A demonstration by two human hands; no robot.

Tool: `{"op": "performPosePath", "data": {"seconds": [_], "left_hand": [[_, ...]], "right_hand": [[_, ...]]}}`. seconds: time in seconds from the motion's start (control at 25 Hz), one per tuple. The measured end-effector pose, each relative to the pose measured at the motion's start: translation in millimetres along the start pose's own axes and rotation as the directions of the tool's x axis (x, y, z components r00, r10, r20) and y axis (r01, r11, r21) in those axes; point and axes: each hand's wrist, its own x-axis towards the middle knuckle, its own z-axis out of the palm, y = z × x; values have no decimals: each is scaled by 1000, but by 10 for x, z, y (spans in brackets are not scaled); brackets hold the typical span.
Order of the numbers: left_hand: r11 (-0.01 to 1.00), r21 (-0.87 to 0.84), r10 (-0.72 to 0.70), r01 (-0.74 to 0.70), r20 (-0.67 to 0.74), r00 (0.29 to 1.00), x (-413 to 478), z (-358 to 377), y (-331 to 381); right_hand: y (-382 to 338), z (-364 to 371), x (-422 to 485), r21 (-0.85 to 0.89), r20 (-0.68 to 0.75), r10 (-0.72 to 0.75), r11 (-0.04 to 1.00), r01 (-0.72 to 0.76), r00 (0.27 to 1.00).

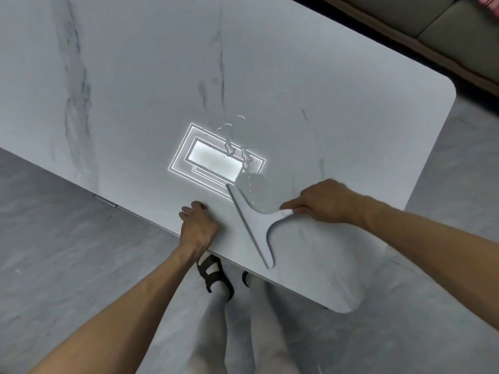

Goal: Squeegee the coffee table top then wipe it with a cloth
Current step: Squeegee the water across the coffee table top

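Observation:
A white marble-patterned coffee table top [135, 90] fills the upper part of the head view. A pale grey squeegee [253, 222] lies with its blade on the top near the front edge. My right hand [324, 202] grips its handle from the right. Water streaks and a small puddle [243, 155] sit just beyond the blade, across the reflection of a ceiling lamp. My left hand [198, 225] rests on the table's front edge left of the squeegee, fingers bent over the surface and holding nothing. No cloth shows.
A sofa [445, 25] stands beyond the far right corner of the table. Grey tiled floor [67, 252] surrounds the table. My legs and a sandalled foot [216, 276] are right under the front edge.

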Motion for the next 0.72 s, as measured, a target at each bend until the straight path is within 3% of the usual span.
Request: {"op": "performPosePath", "data": {"seconds": [0.12,0.24,0.36,0.52,0.64,0.72], "left_hand": [[997,68,-48,40,119,992,61,-59,52],[998,67,-23,14,142,990,87,-139,55],[998,-41,-52,54,41,998,57,-258,-1],[984,-141,-128,106,-160,979,81,-540,-220],[985,-154,-121,82,-270,955,182,-734,-390],[986,-141,-127,92,-261,957,250,-810,-461]], "right_hand": [[467,-229,-297,9,-3,138,990,-138,990],[655,-411,-514,-38,-82,171,984,-174,982],[397,-476,-418,-37,-148,53,998,-59,988],[-495,-368,294,28,-86,-152,988,155,985],[-1016,-351,877,89,-77,-170,980,177,982],[-1092,-411,1119,99,-114,-145,983,157,983]]}}
